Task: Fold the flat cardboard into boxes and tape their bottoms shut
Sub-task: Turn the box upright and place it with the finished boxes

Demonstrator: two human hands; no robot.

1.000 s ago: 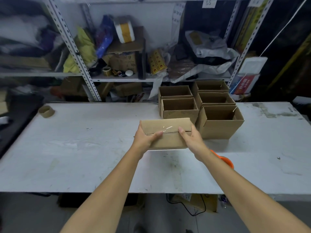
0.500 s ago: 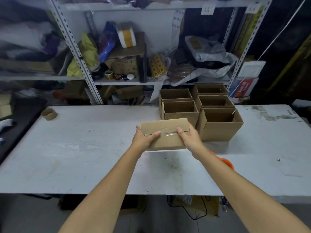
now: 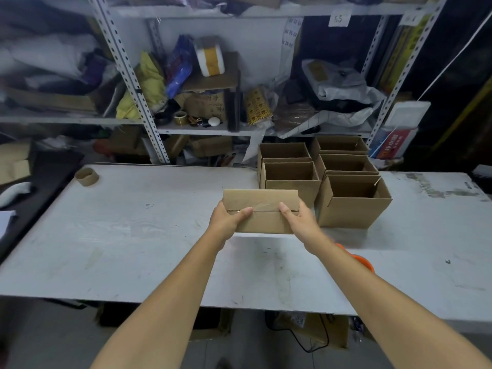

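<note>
Left hand and right hand both grip the box, one at each end. Thumbs lie on the upturned face and the other fingers wrap round the sides, mostly hidden behind the cardboard. Left thumb and right thumb sit right on the centre seam, where a strip of clear tape glints between them.

Change vs. a sec ago: v. little. Box is in approx. the same spot, near-centre of the counter, and the thumbs haven't slid along the seam. Can't tell if the box rests on the counter or is held just above it; there's a shadow under its near edge.

What that means, imo: the flaps are shut and the tape is on, so the bottom of this box looks done or nearly so. The steady thumbs read as a last press-down, not a new strip going on.

Five open boxes stand upright far-right of the held one, in two rows. The closest one is just beside the right hand, so that's prob. where this box goes once flipped.

An orange item pokes out from behind the right forearm at the near right, maybe a tape dispenser, but too hidden to say. An empty cardboard tape core sits at the far left of the counter. No flat cardboard is visible on the counter.
</note>
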